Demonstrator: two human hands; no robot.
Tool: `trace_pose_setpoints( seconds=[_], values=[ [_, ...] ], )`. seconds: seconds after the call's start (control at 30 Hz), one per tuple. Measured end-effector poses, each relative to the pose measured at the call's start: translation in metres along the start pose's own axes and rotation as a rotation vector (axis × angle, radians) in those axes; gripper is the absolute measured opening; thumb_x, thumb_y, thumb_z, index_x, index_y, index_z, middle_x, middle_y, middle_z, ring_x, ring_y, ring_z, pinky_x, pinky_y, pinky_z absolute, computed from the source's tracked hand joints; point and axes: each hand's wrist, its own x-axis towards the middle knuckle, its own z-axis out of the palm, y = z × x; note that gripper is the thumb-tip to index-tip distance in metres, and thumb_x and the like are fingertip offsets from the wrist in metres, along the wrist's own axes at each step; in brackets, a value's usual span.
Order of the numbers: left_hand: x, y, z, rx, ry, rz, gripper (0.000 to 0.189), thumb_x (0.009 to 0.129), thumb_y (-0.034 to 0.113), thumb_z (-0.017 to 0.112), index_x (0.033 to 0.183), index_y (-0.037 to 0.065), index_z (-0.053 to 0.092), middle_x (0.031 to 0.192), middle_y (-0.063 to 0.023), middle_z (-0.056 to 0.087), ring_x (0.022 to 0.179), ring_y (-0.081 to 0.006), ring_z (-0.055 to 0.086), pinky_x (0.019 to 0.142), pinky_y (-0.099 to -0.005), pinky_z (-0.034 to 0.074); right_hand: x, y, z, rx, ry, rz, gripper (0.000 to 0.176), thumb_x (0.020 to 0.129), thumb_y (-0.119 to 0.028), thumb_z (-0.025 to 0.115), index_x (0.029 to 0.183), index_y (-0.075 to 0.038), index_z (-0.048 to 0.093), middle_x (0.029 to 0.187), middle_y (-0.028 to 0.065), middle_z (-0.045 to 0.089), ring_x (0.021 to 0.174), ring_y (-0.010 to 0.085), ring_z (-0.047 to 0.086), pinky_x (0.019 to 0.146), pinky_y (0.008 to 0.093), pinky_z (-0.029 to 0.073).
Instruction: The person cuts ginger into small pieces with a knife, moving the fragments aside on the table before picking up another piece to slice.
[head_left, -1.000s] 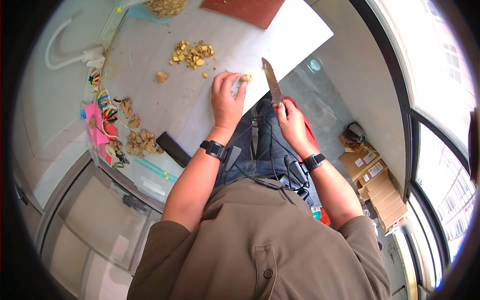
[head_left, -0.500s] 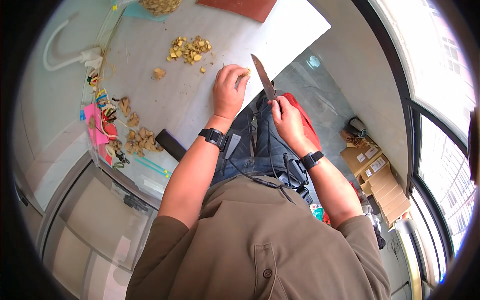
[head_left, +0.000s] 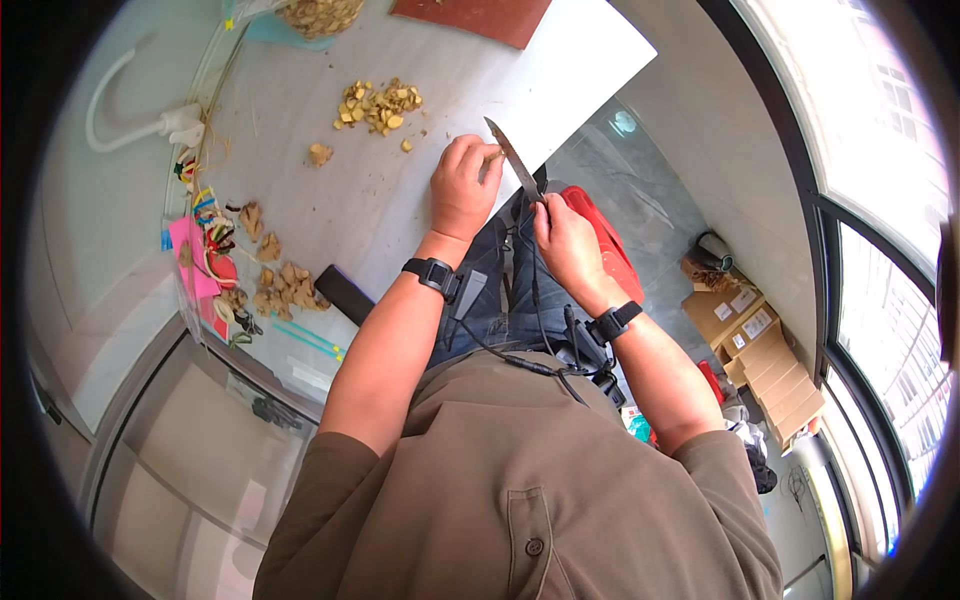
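Metal knife (head_left: 517, 162) in right hand (head_left: 570, 240)

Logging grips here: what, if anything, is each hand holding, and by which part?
The right hand holds the knife by its handle end. The left hand pinches a small ginger-like piece in its fingertips; it's mostly hidden, so which part is unclear.

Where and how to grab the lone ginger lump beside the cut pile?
Likely a fingertip pinch across the middle of the lump, straight from above: it's small and roundish, sits on the open table, and lies apart from the cut pile.
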Motion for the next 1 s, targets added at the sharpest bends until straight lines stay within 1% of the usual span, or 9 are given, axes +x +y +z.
trace_pose_setpoints(
  seconds=[0.13, 0.27, 0.37, 0.53, 0.63, 0.67, 0.77, 0.87, 1.0],
  values=[
    [0.001, -0.001, 0.0, 0.018, 0.003, 0.035, 0.017, 0.093, 0.009, 0.086, 0.107, 0.009, 0.076, 0.113, -0.0089, 0.073, 0.106, -0.0346, 0.073, 0.091, -0.0457, 0.061, 0.003, -0.002, 0.0, -0.073, -0.019, -0.022, 0.025, 0.116, -0.025, 0.06, 0.109, -0.001, 0.06, 0.082, 0.0276, 0.074, 0.079, 0.0518, 0.075, 0.071, 0.0623, 0.059],
    [0.002, -0.001, 0.0, 0.059, 0.034, 0.111, 0.018, 0.092, 0.006, 0.087, 0.106, 0.009, 0.076, 0.113, -0.0085, 0.074, 0.104, -0.0342, 0.073, 0.089, -0.0453, 0.062, 0.01, -0.01, 0.002, -0.144, -0.03, -0.048, 0.027, 0.116, -0.025, 0.059, 0.104, -0.001, 0.057, 0.075, 0.0265, 0.072, 0.074, 0.0511, 0.074, 0.067, 0.0618, 0.059],
    [0.003, 0.0, -0.002, 0.085, 0.033, 0.157, 0.019, 0.091, 0.005, 0.087, 0.106, 0.009, 0.076, 0.114, -0.0079, 0.074, 0.104, -0.0333, 0.073, 0.089, -0.0448, 0.062, 0.021, -0.015, 0.007, -0.205, -0.048, -0.058, 0.026, 0.116, -0.024, 0.06, 0.104, -0.001, 0.058, 0.075, 0.0262, 0.072, 0.073, 0.0502, 0.074, 0.067, 0.0622, 0.059],
    [0.003, -0.006, -0.013, 0.048, 0.001, 0.219, 0.018, 0.091, 0.005, 0.087, 0.107, 0.009, 0.079, 0.114, -0.0071, 0.075, 0.103, -0.0311, 0.073, 0.088, -0.0433, 0.063, 0.032, -0.012, 0.019, -0.144, -0.014, -0.068, 0.026, 0.115, -0.025, 0.061, 0.105, -0.001, 0.059, 0.076, 0.0272, 0.072, 0.074, 0.0503, 0.075, 0.067, 0.0627, 0.059],
    [-0.003, -0.007, -0.016, 0.042, -0.034, 0.19, 0.018, 0.092, 0.003, 0.086, 0.109, 0.008, 0.082, 0.116, -0.0087, 0.076, 0.106, -0.0324, 0.074, 0.091, -0.0435, 0.062, 0.03, -0.009, 0.024, -0.093, -0.002, -0.053, 0.026, 0.115, -0.025, 0.061, 0.106, -0.001, 0.06, 0.079, 0.0276, 0.073, 0.077, 0.051, 0.075, 0.069, 0.0628, 0.059],
    [-0.004, -0.006, -0.015, 0.045, -0.022, 0.175, 0.018, 0.092, 0.002, 0.086, 0.109, 0.008, 0.082, 0.116, -0.0085, 0.076, 0.106, -0.0322, 0.074, 0.091, -0.0433, 0.062, 0.03, -0.008, 0.024, -0.06, 0.022, -0.058, 0.026, 0.115, -0.026, 0.061, 0.107, -0.001, 0.061, 0.081, 0.0277, 0.074, 0.078, 0.0514, 0.075, 0.07, 0.0629, 0.059],
    [-0.004, -0.007, -0.012, 0.037, 0.004, 0.166, 0.019, 0.092, 0.003, 0.087, 0.11, 0.008, 0.082, 0.115, -0.008, 0.076, 0.106, -0.0321, 0.074, 0.091, -0.043, 0.062, 0.023, -0.007, 0.021, -0.048, 0.009, -0.025, 0.026, 0.115, -0.026, 0.061, 0.107, -0.001, 0.061, 0.083, 0.0276, 0.075, 0.08, 0.0518, 0.075, 0.072, 0.0629, 0.059],
    [-0.003, -0.005, -0.014, 0.032, 0.004, 0.164, 0.019, 0.092, 0.003, 0.087, 0.109, 0.008, 0.082, 0.114, -0.0075, 0.076, 0.105, -0.0324, 0.074, 0.091, -0.0429, 0.062, 0.012, -0.005, 0.017, -0.01, 0.029, -0.044, 0.027, 0.116, -0.027, 0.061, 0.107, -0.002, 0.06, 0.082, 0.0278, 0.074, 0.08, 0.0519, 0.074, 0.071, 0.0629, 0.059],
    [-0.002, -0.003, -0.017, 0.036, -0.021, 0.154, 0.018, 0.092, 0.003, 0.087, 0.108, 0.008, 0.081, 0.114, -0.0069, 0.075, 0.106, -0.0325, 0.074, 0.091, -0.043, 0.061, -0.002, 0.001, 0.016, -0.041, 0.015, -0.039, 0.027, 0.116, -0.027, 0.061, 0.107, -0.002, 0.06, 0.082, 0.0276, 0.074, 0.078, 0.052, 0.074, 0.07, 0.0629, 0.059]
  ],
)
